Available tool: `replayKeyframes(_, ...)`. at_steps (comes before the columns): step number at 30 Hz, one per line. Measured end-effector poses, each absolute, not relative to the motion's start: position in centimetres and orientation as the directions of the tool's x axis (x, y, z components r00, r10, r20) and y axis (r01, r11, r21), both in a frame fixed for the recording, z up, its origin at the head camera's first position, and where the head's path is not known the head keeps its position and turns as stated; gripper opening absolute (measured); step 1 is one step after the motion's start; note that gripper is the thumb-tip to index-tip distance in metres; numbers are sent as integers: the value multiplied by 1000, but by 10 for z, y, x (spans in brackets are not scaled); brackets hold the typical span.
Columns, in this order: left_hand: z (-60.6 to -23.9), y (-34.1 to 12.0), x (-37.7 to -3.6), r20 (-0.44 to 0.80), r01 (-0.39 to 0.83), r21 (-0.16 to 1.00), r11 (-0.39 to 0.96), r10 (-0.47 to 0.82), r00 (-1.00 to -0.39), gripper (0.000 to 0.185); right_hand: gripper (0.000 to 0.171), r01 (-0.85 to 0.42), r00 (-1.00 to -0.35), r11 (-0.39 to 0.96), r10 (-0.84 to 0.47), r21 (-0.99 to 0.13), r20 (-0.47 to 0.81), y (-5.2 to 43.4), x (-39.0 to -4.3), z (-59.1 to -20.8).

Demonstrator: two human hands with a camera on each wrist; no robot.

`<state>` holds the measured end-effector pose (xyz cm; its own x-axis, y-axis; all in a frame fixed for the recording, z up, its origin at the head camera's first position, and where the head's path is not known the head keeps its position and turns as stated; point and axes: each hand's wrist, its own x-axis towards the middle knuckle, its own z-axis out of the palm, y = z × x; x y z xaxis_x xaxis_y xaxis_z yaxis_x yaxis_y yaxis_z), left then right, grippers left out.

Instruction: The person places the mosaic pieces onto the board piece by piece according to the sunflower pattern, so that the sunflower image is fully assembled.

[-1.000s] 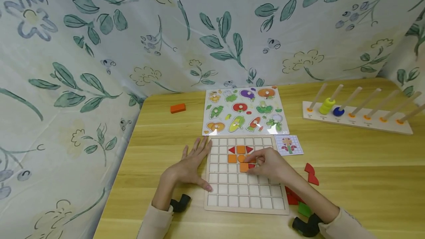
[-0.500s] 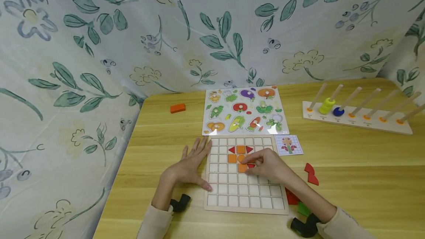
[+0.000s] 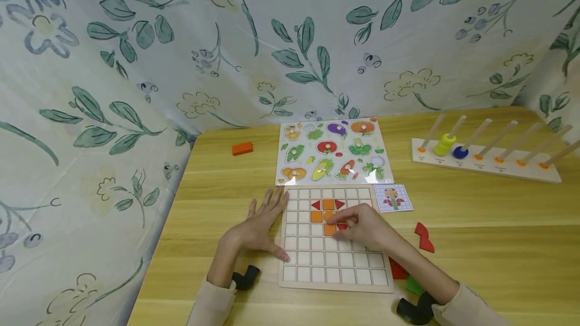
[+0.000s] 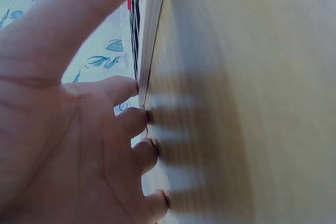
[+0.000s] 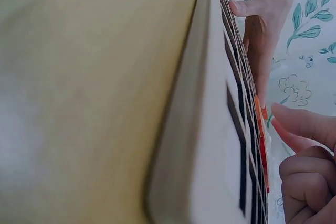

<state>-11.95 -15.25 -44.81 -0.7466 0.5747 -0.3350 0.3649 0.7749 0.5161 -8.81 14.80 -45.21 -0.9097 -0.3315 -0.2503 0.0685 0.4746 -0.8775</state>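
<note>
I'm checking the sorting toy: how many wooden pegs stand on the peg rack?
7 pegs stand in a row on the peg rack at the table's far right. The second from the left carries yellow rings, the third a blue ring.

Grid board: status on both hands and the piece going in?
Left hand flat, fingers steadying grid board edge. Right hand pinching small red piece beside orange tiles. Nothing in the way.
</note>
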Motion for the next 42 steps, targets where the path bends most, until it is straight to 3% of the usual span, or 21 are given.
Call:
replayKeyframes(6, -448, -152, -119, -334, 366, 521, 771, 579, -744, 145, 25, 99, -906, 451, -328, -887, -268, 172, -82, -437)
replayKeyframes(12, -448, -151, -118, -335, 364, 520, 773, 577, -745, 145, 31, 113, -924, 527, -257, -842, -285, 216, -75, -427)
replayKeyframes(26, -447, -154, -118, -335, 353, 528, 772, 572, -749, 145, 36, 141, -949, 599, -145, -788, -280, 296, -51, -448)
replayKeyframes(34, -447, -153, -118, -337, 355, 521, 776, 570, -750, 145, 38, 176, -945, 638, -104, -749, -311, 311, -46, -453)
replayKeyframes(42, -447, -153, -118, -338, 351, 526, 775, 569, -750, 145, 36, 152, -947, 652, -120, -743, -299, 295, -56, -449)
